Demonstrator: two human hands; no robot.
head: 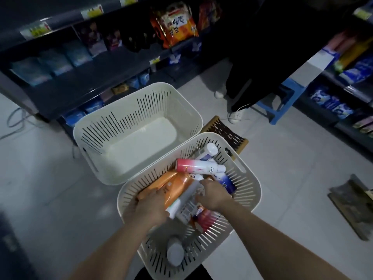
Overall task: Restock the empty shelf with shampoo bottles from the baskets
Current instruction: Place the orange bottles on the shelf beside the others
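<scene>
Two cream slotted baskets stand on the floor. The far basket (113, 126) holds nothing. The near basket (250, 184) holds several shampoo bottles: an orange bottle (177, 184), a pink-and-white bottle (199, 166), a dark blue one (227, 181) and a white-capped one (175, 252) near me. My left hand (148, 207) grips the orange bottle and a white bottle (182, 201) beside it. My right hand (214, 196) reaches down among the bottles, fingers curled on one I cannot make out.
Dark shelves (84, 85) with packaged goods run along the left and back. More stocked shelves (343, 81) line the right. A person's legs (234, 85) and a blue stool (282, 98) stand behind the baskets. A brown basket (224, 130) and a flat board (353, 205) lie on the floor.
</scene>
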